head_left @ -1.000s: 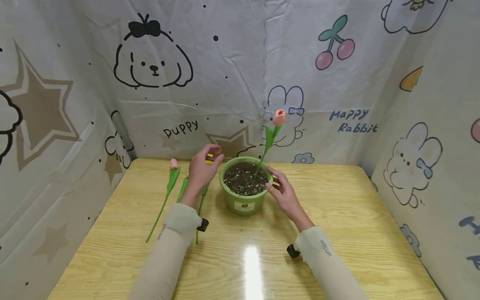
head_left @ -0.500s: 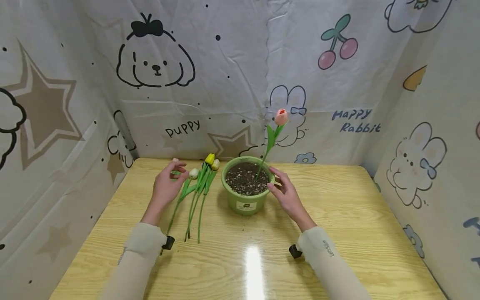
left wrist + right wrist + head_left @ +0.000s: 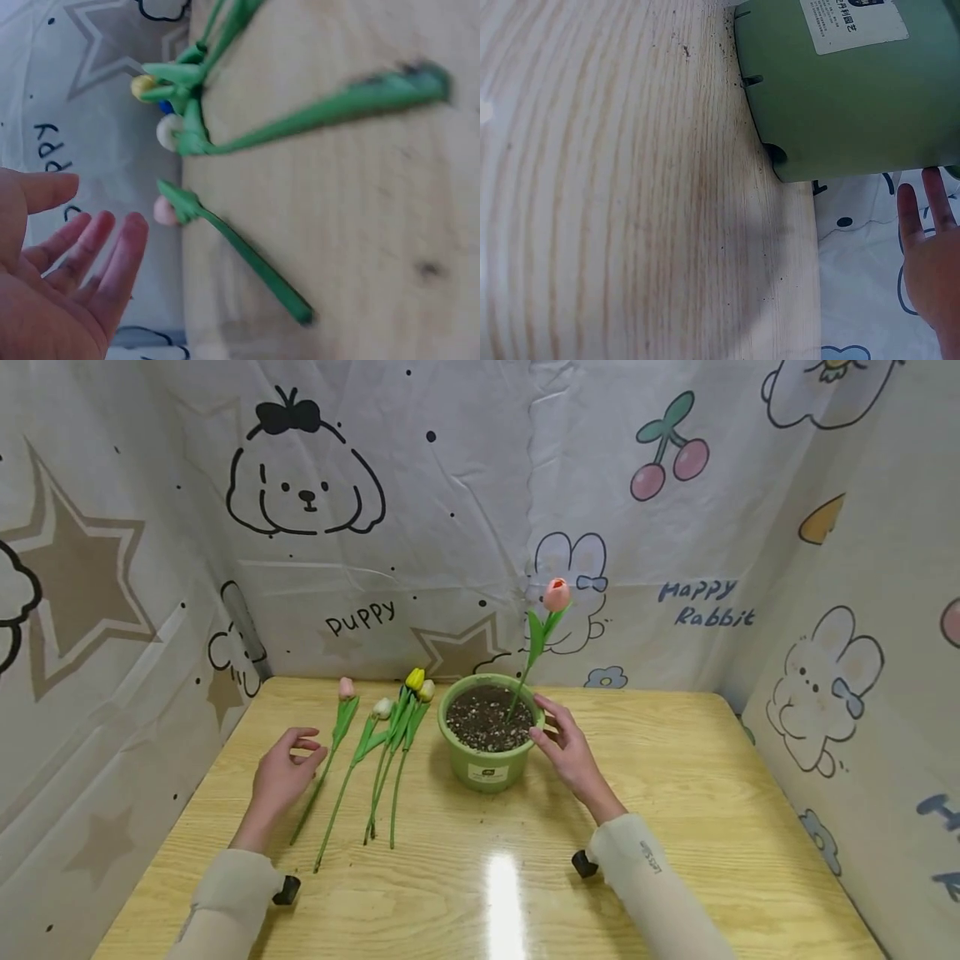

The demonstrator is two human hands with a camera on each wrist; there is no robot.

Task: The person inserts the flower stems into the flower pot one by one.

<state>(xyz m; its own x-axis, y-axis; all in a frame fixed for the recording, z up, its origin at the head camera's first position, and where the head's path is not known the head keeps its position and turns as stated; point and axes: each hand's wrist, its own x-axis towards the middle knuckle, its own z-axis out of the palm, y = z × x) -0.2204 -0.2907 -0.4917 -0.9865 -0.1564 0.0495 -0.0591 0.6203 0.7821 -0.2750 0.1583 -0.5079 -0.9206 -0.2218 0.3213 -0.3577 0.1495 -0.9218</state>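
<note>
The left grip [image 3: 285,772] hangs loose, fingers and thumb apart, beside a pink, green-leaved tulip [image 3: 344,720]. The right grip [image 3: 567,747], fingers parted, touches a round green plastic pot [image 3: 487,757] on the wooden table [image 3: 660,752], its white label [image 3: 859,31] showing "园艺". Behind, whitish printed cloth [image 3: 465,560] reads "PUPPY" and "Happy Rabbit".

Printed cloth [image 3: 480,460] — pale wooden table [image 3: 697,768]

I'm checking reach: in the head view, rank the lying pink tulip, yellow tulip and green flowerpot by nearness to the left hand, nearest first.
From the left hand:
1. Lying pink tulip, just to its right.
2. Yellow tulip, farther right, toward the back.
3. Green flowerpot, farthest right.
</note>
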